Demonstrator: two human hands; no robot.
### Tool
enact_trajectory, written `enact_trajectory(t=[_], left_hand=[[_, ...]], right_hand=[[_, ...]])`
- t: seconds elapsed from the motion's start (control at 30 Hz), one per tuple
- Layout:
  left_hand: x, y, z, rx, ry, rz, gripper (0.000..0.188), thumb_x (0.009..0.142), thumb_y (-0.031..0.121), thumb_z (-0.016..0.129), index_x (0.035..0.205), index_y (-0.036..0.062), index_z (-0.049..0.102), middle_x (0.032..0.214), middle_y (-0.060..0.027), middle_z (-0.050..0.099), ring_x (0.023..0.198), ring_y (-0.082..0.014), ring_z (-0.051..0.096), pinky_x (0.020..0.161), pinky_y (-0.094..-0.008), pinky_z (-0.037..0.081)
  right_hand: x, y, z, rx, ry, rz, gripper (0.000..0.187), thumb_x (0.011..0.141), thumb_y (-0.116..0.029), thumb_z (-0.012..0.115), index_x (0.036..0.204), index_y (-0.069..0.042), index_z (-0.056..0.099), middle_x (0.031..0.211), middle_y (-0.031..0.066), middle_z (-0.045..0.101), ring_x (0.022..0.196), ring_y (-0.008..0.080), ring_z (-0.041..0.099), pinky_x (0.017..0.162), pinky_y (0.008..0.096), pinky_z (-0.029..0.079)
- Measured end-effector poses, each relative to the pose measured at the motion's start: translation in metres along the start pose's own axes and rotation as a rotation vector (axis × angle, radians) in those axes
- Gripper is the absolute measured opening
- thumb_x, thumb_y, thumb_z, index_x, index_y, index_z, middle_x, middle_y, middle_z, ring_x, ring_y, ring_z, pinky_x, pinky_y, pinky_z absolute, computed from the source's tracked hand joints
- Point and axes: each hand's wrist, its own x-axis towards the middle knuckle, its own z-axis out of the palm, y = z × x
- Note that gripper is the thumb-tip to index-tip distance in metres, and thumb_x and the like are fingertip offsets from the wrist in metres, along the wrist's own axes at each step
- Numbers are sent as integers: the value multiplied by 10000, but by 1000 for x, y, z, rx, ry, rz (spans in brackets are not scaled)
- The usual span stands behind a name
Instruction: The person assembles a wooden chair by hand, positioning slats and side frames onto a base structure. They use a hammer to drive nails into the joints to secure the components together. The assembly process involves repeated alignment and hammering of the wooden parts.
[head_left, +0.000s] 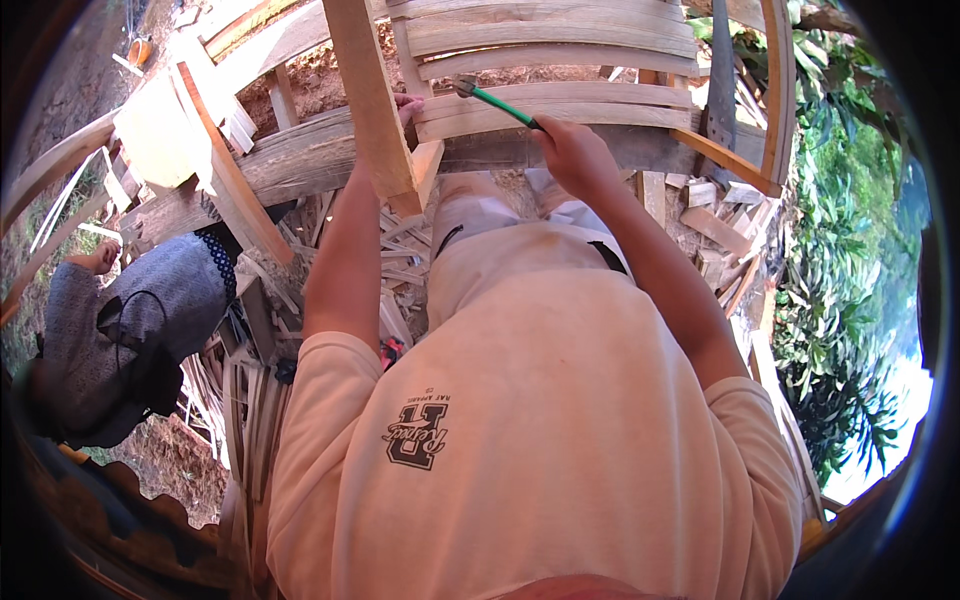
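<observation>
My right hand [572,150] grips the green handle of a hammer [500,104], whose metal head rests near a curved wooden slat [560,92] of a slatted wooden frame. My left hand [406,108] is mostly hidden behind a thick upright wooden post [372,100]; its fingers show at the post's right edge, touching the slats. Whether it holds anything I cannot see. Several bent slats lie stacked across the frame in front of me.
Another person in a grey top [130,320] crouches at the left. Wood scraps and offcuts [400,250] litter the ground under the frame. A slanted plank [225,170] leans at the left. Green foliage [850,300] fills the right side.
</observation>
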Motion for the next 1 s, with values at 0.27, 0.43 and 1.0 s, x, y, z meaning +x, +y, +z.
enact_trajectory(t=[0.27,0.43,1.0], left_hand=[[-2,-10,7,-57,113,52,133,903,132,761,953,10,748,880,-49,738,796,-110,639,746,-285,506],[0,-12,7,-201,113,48,91,864,110,803,892,31,768,817,-28,729,723,-99,626,657,-287,498],[15,-31,-2,110,1,97,164,959,140,703,1026,-7,729,960,-52,742,899,-107,646,858,-262,507]], right_hand=[[-4,9,8,53,-21,-1,251,993,-253,562,1135,-83,682,964,217,708,933,424,670,801,539,516],[-5,6,6,78,-7,10,241,985,-236,574,1128,-78,687,957,219,706,928,428,667,792,535,514],[-4,9,6,106,-10,-28,248,978,-212,576,1135,-54,685,946,238,703,919,442,664,789,543,510]])
